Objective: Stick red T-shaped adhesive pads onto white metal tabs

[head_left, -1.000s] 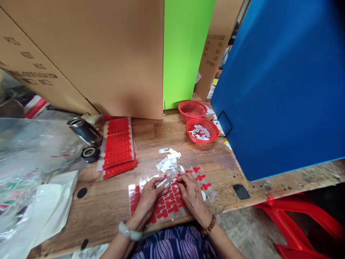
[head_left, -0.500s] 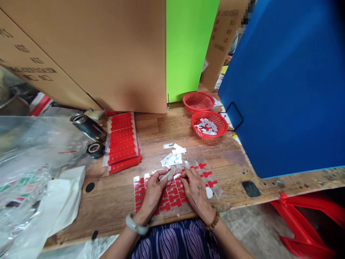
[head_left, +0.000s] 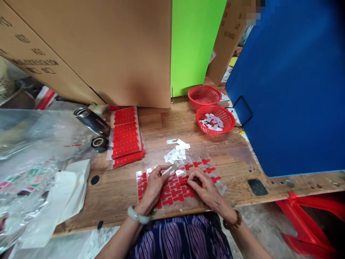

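My left hand [head_left: 156,181] is closed on a small white card [head_left: 169,170], pinched between thumb and fingers over the sheet's upper part. My right hand [head_left: 205,185] is pinched closed at a red sticker piece [head_left: 184,180], just above the sheet. Under both hands lies a clear sheet [head_left: 175,192] with rows of red T-shaped stickers. Beyond it sits a loose pile of white cards [head_left: 176,153].
Two red baskets [head_left: 205,96] stand at the back; the nearer [head_left: 215,130] holds white cards. Stacked red sticker sheets [head_left: 125,138], a dark flask [head_left: 93,122], its lid [head_left: 99,144] and plastic bags [head_left: 40,144] are left. A blue panel [head_left: 291,93] stands right.
My right hand has moved to the right relative to my left, with a red piece now showing at its fingertips. My left hand still holds the white card. The whole view has shifted slightly.
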`<state>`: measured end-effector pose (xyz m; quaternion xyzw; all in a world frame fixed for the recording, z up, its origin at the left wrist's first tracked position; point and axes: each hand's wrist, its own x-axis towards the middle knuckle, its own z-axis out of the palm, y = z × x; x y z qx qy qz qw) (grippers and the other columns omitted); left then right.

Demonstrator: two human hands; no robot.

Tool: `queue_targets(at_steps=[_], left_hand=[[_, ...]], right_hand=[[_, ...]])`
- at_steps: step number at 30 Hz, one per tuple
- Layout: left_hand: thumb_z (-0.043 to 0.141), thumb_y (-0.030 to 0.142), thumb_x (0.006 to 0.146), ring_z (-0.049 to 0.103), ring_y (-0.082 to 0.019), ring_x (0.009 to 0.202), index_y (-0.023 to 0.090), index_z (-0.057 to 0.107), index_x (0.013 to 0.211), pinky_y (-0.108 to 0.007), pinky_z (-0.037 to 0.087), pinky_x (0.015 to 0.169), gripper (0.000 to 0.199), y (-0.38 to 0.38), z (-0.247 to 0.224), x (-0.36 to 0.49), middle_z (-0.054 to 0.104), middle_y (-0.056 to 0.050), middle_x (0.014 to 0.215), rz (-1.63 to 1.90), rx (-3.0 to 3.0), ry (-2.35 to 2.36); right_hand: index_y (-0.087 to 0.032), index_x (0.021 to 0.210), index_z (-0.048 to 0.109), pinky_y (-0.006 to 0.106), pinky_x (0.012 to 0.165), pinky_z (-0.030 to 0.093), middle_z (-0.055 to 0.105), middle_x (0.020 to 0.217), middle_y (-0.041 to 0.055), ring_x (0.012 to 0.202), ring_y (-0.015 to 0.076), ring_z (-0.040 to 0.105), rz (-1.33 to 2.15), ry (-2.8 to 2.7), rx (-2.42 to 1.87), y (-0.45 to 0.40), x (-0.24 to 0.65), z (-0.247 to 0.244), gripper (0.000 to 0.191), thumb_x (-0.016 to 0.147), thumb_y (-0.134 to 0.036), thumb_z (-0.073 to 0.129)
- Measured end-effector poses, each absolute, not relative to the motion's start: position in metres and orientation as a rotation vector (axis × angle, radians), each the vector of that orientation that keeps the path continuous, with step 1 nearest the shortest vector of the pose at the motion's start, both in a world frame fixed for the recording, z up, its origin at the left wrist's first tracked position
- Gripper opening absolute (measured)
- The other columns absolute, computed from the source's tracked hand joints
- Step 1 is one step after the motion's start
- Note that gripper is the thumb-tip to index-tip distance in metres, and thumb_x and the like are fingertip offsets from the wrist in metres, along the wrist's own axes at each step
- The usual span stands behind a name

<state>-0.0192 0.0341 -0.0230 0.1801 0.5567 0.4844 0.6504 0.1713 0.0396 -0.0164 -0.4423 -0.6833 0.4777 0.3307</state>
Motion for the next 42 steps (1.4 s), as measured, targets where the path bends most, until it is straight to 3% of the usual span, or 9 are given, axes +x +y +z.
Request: queue_targets(at_steps=[4, 10, 17, 24, 37, 42], left_hand=[[0.077, 0.007, 0.064, 0.071, -0.015, 0.075, 0.012, 0.059, 0.092, -0.02, 0.055, 0.072, 0.033, 0.033, -0.014, -0.028, 0.073, -0.008, 0.083, 1.009, 0.346, 1.195], [0.08, 0.004, 0.055, 0.07, -0.015, 0.071, 0.012, 0.06, 0.095, -0.022, 0.055, 0.073, 0.045, 0.022, 0.004, -0.03, 0.073, -0.008, 0.087, 0.928, 0.363, 1.154], [0.081, 0.008, 0.056, 0.071, -0.018, 0.078, 0.011, 0.061, 0.094, -0.023, 0.055, 0.075, 0.044, 0.013, 0.007, -0.029, 0.073, -0.01, 0.086, 0.877, 0.38, 1.15], [0.081, 0.008, 0.055, 0.071, -0.017, 0.072, 0.012, 0.061, 0.091, -0.024, 0.055, 0.074, 0.041, 0.015, 0.013, -0.025, 0.072, -0.006, 0.076, 0.848, 0.406, 1.154], [0.08, 0.007, 0.056, 0.071, -0.02, 0.082, 0.012, 0.061, 0.095, -0.026, 0.055, 0.078, 0.044, 0.013, 0.012, -0.021, 0.072, -0.011, 0.093, 0.849, 0.418, 1.151], [0.08, 0.008, 0.056, 0.072, -0.02, 0.078, 0.012, 0.06, 0.096, -0.025, 0.054, 0.076, 0.045, 0.013, 0.011, -0.021, 0.073, -0.01, 0.088, 0.847, 0.422, 1.16]], right_hand=[[-0.021, 0.081, 0.051, 0.029, 0.076, 0.046, 0.058, 0.083, 0.0006, 0.08, 0.0156, 0.056, 1.278, -1.617, -1.191, 0.039, 0.165, -0.011, 0.007, 0.081, -0.025, 0.057], [-0.021, 0.072, 0.051, 0.026, 0.064, 0.044, 0.056, 0.071, -0.0019, 0.067, 0.0139, 0.054, 1.201, -1.566, -1.252, 0.038, 0.145, -0.006, 0.01, 0.078, -0.023, 0.058], [-0.021, 0.075, 0.05, 0.026, 0.065, 0.042, 0.056, 0.072, -0.0025, 0.069, 0.0138, 0.053, 1.191, -1.66, -1.248, 0.036, 0.14, -0.008, 0.008, 0.079, -0.019, 0.056], [-0.02, 0.074, 0.05, 0.024, 0.063, 0.04, 0.055, 0.071, -0.0035, 0.067, 0.0126, 0.053, 1.233, -1.694, -1.26, 0.035, 0.142, -0.005, 0.008, 0.079, -0.016, 0.055], [-0.021, 0.071, 0.049, 0.023, 0.059, 0.04, 0.054, 0.068, -0.0038, 0.063, 0.0123, 0.05, 1.176, -1.652, -1.28, 0.031, 0.141, -0.008, 0.01, 0.077, -0.014, 0.053], [-0.021, 0.072, 0.049, 0.023, 0.061, 0.039, 0.053, 0.069, -0.0039, 0.064, 0.0124, 0.05, 1.152, -1.674, -1.281, 0.03, 0.142, -0.009, 0.01, 0.077, -0.013, 0.053]])
